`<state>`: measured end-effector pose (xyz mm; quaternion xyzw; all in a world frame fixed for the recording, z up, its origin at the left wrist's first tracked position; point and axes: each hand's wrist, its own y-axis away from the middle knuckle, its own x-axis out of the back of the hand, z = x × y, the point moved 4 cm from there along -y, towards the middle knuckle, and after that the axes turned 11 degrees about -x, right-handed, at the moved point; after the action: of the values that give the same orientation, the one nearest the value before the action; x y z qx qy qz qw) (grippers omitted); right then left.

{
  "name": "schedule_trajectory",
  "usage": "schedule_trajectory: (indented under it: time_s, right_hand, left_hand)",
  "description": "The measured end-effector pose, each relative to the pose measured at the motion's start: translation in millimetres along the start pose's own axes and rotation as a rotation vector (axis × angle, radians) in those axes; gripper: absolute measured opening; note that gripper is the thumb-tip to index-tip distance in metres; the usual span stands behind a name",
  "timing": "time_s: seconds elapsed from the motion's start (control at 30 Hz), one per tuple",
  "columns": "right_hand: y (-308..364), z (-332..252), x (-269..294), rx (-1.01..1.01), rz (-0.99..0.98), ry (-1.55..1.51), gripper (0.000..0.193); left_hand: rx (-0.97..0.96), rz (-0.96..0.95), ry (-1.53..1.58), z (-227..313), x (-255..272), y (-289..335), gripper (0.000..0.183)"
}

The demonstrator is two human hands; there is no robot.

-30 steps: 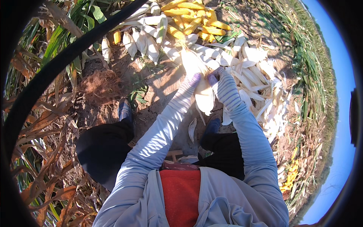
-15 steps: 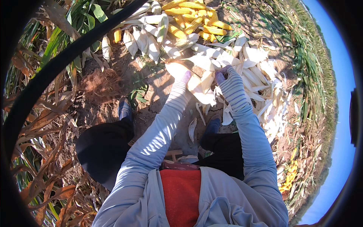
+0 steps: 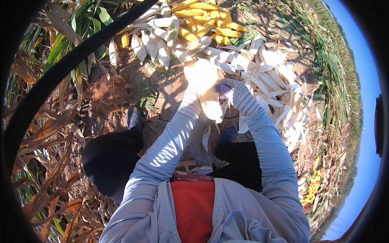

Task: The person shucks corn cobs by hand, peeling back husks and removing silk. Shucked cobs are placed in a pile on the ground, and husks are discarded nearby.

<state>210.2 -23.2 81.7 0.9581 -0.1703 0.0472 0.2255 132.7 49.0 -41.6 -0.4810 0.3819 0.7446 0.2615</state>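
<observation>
An ear of corn [image 3: 209, 97], pale and partly in its husk, is held in front of me, washed out by the sun. My left hand [image 3: 193, 90] is closed round its left side, the fingers mostly hidden behind it. On the other side my right hand [image 3: 229, 90], in a purple-and-white striped glove, has its fingers curled against the husk's edge, slightly blurred. Beyond my hands lie several unhusked ears [image 3: 156, 50] with pale husks and a heap of bare yellow cobs [image 3: 208, 20].
Loose pale husks [image 3: 277, 87] are piled to the right. Dry stalks and leaves [image 3: 52, 162] stand along the left, with a tuft of brown corn silk [image 3: 107, 92] on the soil. More yellow cobs [image 3: 312, 187] lie far right. A dark strap [image 3: 65, 67] crosses the upper left.
My right hand has moved left and slightly down against the ear. The spread husk pieces between my hands are now narrower, and the pale ear stands more upright.
</observation>
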Motion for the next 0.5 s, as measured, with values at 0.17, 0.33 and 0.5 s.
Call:
schedule_trajectory:
  time_s: [0.17,0.33,0.5]
  right_hand:
    - [42,-37,5,0.097,-0.073,-0.067,0.030]
    - [40,-41,10,0.142,0.005,-0.104,0.041]
    - [25,-19,-9,0.121,-0.034,0.223,0.042]
  left_hand:
    - [0.090,0.006,0.087,15,-13,4,0.060]
    - [0.101,0.056,0.100,22,-14,2,0.064]
    - [0.102,0.202,0.061,21,-15,9,0.067]
